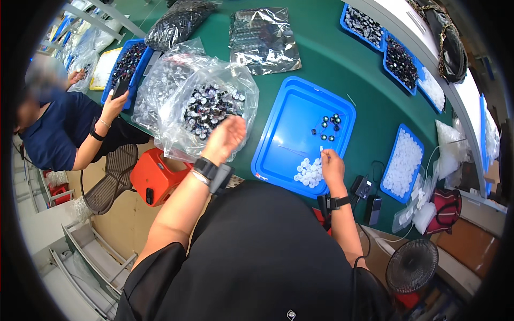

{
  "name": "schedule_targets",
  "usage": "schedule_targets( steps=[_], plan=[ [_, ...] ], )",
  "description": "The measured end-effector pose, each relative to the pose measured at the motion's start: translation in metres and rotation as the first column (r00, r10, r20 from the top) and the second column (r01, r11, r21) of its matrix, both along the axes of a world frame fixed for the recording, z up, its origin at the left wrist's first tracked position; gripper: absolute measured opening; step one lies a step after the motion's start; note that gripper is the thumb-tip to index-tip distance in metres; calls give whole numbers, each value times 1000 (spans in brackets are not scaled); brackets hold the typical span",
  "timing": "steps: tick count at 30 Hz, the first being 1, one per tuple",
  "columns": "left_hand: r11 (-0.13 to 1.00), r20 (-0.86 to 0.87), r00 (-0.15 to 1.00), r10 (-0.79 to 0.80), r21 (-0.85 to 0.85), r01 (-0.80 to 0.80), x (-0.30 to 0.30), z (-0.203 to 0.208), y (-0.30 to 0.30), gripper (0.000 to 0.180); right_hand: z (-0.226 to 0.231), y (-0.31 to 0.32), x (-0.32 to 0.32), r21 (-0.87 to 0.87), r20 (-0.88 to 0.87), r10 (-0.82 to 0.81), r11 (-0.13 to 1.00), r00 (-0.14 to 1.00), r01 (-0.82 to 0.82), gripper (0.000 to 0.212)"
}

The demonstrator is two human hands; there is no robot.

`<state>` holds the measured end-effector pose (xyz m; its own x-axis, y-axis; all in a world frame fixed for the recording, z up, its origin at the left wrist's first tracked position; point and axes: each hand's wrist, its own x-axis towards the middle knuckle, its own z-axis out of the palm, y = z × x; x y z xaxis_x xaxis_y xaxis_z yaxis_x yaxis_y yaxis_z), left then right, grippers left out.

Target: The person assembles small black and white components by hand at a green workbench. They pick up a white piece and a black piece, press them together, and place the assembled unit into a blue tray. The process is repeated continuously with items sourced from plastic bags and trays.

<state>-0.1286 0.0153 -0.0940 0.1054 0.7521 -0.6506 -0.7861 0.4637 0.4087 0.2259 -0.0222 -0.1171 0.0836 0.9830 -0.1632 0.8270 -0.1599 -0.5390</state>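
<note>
My left hand (229,136) is over the near right part of a clear plastic bag (249,88). Its fingers are loosely bent, and I see nothing held in them. Inside the bag lies a heap of small dark pieces with clear, round tops (206,109). My right hand (333,167) is above the right side of a blue tray (273,125), with thumb and finger pinched on a small white piece (322,149). Below that hand lies a pile of round white pieces (308,174). Several shiny dark pieces (329,128) sit farther back in the tray.
A silver-grey packet (265,43) and a dark filled bag (179,24) lie at the back. A blue bin of white pieces (402,160) stands right, near a black adapter (362,186). A co-worker (59,120) holds a phone at left, near a red stool (155,176).
</note>
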Motion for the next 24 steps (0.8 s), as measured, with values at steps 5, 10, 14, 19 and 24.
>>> schedule_targets(
  steps=[5,10,14,19,24],
  plan=[
    [783,-344,716,-607,-106,613,94,-10,-23,23,-15,10,-4,-47,306,25,999,952,-11,21],
    [457,-724,244,-645,-110,883,153,-47,-26,36,-17,8,-3,-90,373,-10,995,928,47,27],
    [449,-899,74,-431,-143,882,183,-65,-35,28,-13,8,3,-91,376,6,995,926,31,26],
    [474,-958,-20,-286,-160,866,195,-77,-46,19,-34,5,16,-6,347,89,996,934,-92,16],
    [498,-890,57,-452,-199,844,188,-62,-35,18,-17,10,8,47,366,113,989,924,-140,14]
  ],
)
